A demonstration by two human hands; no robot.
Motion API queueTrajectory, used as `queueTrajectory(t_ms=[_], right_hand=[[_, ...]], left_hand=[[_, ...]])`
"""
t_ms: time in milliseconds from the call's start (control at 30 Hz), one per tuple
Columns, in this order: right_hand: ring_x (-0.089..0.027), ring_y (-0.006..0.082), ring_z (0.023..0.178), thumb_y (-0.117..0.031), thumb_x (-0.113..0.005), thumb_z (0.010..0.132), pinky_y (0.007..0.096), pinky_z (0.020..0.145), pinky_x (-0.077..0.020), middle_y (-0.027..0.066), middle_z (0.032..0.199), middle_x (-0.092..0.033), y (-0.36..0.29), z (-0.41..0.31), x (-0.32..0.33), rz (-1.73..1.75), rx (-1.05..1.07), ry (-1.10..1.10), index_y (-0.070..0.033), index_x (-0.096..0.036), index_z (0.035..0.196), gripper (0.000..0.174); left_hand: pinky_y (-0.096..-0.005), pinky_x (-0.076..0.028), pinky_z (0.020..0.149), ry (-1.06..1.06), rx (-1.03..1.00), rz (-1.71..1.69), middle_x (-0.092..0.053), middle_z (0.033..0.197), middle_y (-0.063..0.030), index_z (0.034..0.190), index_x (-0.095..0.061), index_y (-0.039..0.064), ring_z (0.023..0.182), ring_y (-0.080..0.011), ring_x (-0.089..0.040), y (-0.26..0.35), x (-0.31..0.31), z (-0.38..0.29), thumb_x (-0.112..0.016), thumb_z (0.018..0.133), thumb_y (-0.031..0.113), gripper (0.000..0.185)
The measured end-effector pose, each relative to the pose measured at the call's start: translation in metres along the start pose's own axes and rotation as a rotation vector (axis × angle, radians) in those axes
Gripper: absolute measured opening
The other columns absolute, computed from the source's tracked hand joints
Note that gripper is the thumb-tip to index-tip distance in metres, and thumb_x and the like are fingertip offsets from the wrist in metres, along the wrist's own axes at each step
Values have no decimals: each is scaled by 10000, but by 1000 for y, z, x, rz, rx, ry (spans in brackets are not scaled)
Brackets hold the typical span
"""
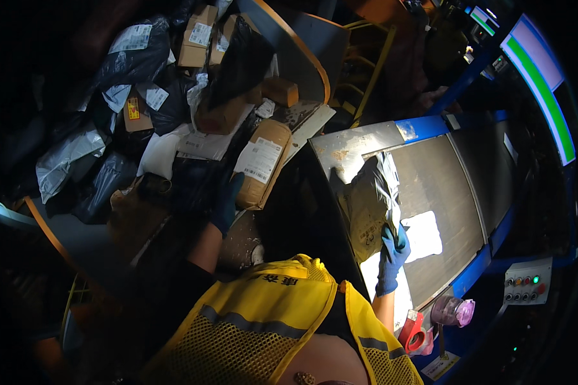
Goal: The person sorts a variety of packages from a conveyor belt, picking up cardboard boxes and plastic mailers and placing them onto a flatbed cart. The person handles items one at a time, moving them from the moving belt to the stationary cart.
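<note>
My left hand (228, 204), in a dark blue glove, is at the lower left edge of a brown cardboard parcel (269, 144) with a white label; whether it grips the parcel is unclear. At the belt's near end my right hand (394, 250), in a blue glove, has its fingers closed on the grey and black plastic mailer bag (373, 207). A small white parcel (424, 236) lies on the belt just right of that hand. Another white item (400, 293) lies partly beneath my right wrist.
Bagged parcels (132, 53) and cardboard boxes (197, 41) are piled at left. The conveyor belt (443, 178) has blue side rails. A red tape dispenser (413, 333), a lidded jar (448, 310) and a button box (527, 284) stand at lower right. Yellow metal rails (375, 77) rise behind.
</note>
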State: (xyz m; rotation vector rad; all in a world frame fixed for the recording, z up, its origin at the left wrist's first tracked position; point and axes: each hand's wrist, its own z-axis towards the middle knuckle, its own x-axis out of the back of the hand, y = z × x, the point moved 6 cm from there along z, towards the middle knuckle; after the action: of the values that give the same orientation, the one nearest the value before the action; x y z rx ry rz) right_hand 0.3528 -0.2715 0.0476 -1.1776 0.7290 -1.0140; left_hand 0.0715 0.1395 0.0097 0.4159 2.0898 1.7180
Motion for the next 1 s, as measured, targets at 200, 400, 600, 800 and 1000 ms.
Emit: queueTrajectory(t_ms=[200, 400, 600, 800, 1000], right_hand=[[-668, 166, 1015, -78, -746, 894, 307, 936, -516, 98, 1142, -716, -7, 8, -17, -23, 109, -17, 49, -645, 1301, 438], [-652, 172, 1015, 51, -619, 898, 302, 942, -511, 89, 1125, -686, -35, 40, 9, 127, 40, 124, 56, -635, 1248, 351], [-577, 202, 1265, -31, -549, 1005, 328, 1111, -436, 114, 1393, -596, -44, 62, 77, 28, 279, 366, 38, -527, 1422, 423], [-535, 280, 1322, -188, -635, 990, 411, 1134, -398, 163, 1500, -502, 110, 43, 228, -315, -169, 620, -25, -459, 1502, 566], [-467, 364, 1385, -329, -681, 958, 453, 1189, -310, 204, 1519, -478, 8, 47, 75, -1006, 227, 540, -39, -441, 1522, 678]], left_hand=[[-350, -518, 954, -20, 128, -113, -619, 1296, -106, 1419, -537, 40, 1154, -193, -606, -37, 7, -1, -686, 977, 338, 553], [-332, -481, 1016, -121, -39, 27, -598, 1339, -109, 1485, -473, 32, 1190, -189, -582, -17, -1, -6, -673, 991, 312, 602], [-325, -461, 1043, -112, 14, -17, -564, 1386, -87, 1513, -443, 39, 1233, -183, -550, -27, 1, -5, -677, 991, 259, 612], [-338, -461, 1051, -68, 40, 0, -570, 1387, -84, 1514, -445, 38, 1237, -185, -554, -12, -7, -16, -682, 989, 264, 619], [-339, -476, 1027, -30, 75, -123, -608, 1325, -83, 1455, -517, 42, 1191, -180, -580, -23, -3, -16, -691, 982, 286, 560]])
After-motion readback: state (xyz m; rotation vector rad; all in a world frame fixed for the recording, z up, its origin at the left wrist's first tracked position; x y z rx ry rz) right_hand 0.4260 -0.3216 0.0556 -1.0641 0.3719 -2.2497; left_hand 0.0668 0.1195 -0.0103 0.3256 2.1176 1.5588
